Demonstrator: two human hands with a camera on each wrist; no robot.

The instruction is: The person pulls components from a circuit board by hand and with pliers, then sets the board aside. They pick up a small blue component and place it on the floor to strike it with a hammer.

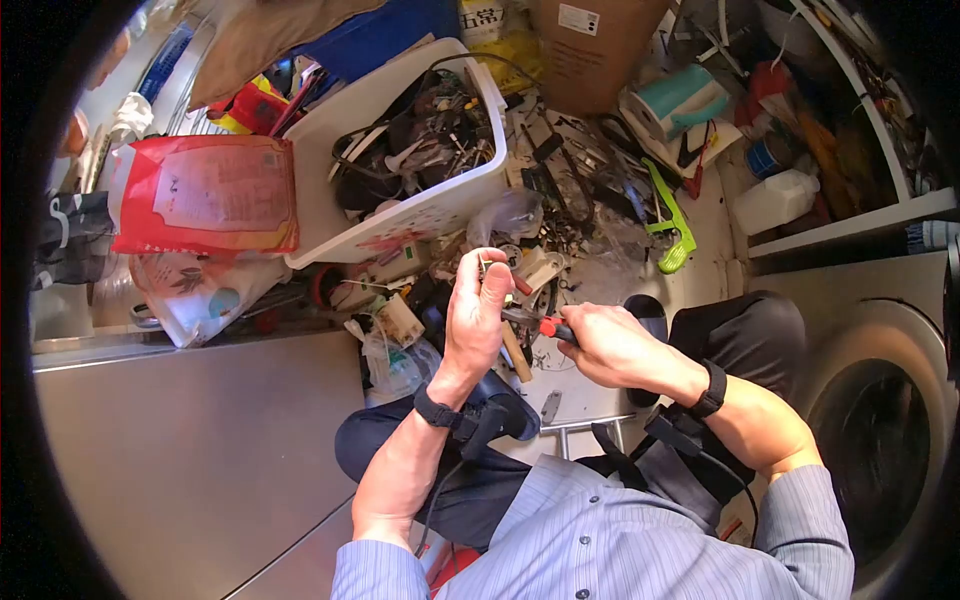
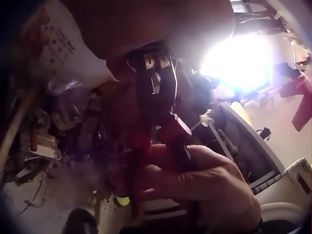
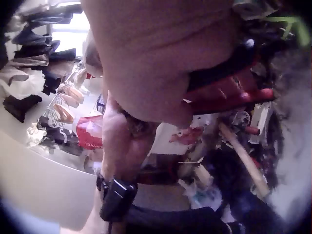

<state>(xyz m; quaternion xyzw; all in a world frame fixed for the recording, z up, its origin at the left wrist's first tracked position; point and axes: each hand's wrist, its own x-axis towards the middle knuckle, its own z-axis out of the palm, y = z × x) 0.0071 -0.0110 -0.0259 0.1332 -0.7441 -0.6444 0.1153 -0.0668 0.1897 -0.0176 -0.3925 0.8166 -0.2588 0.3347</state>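
Bold Chinese characters, "五常", can be read on the yellow bag behind the white tub. The carton carries a white label and darker print, both too small to read, as is the print on the red bag left of the tub. Red floral decoration shows on the tub's side.

The pliers have handles in red and black; their head is dark metal. They lie between the two hands, above the littered floor, their head pointing towards the left hand. The fingers of the right hand are curled round the handles. The left hand's thumb and fingers pinch a small part, mostly hidden, showing yellowish and metallic bits; its exact form cannot be told. Whether the pliers touch it is unclear.

A lime-green tool lies right of the clutter, near a white bottle.
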